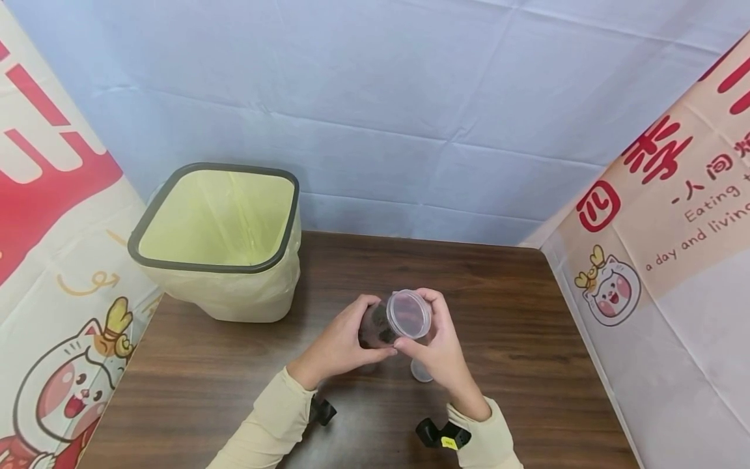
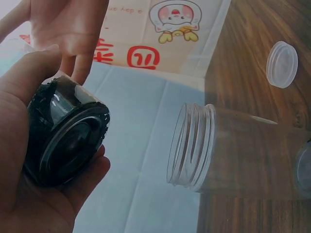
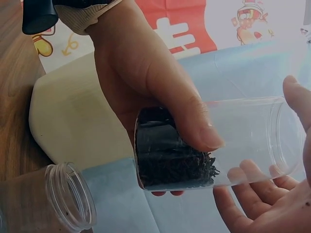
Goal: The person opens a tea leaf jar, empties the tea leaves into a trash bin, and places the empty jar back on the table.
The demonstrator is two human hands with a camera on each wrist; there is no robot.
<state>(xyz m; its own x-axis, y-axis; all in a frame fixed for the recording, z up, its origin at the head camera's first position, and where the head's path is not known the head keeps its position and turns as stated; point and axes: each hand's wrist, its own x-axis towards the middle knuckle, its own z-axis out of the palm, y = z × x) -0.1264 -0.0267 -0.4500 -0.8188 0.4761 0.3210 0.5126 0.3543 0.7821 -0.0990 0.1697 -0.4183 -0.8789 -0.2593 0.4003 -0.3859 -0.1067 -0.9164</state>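
A clear plastic jar (image 1: 375,324) is held tilted above the table, with dark tea leaves (image 3: 175,167) gathered at its base end. My left hand (image 1: 338,340) grips it round the leaf-filled end. At the other end, my right hand (image 1: 436,335) holds the threaded mouth between thumb and fingers. Some of those fingers show through the clear wall in the right wrist view. A second clear jar (image 2: 252,150) stands upright on the table with its threaded mouth uncovered. Near it lies a round translucent lid (image 2: 282,65).
A bin (image 1: 246,293) with a dark rim and pale yellow liner stands at the table's back left. The brown wooden table (image 1: 515,365) reaches to a light blue cloth backdrop (image 1: 375,98). Printed cloths (image 1: 674,260) hang along both sides.
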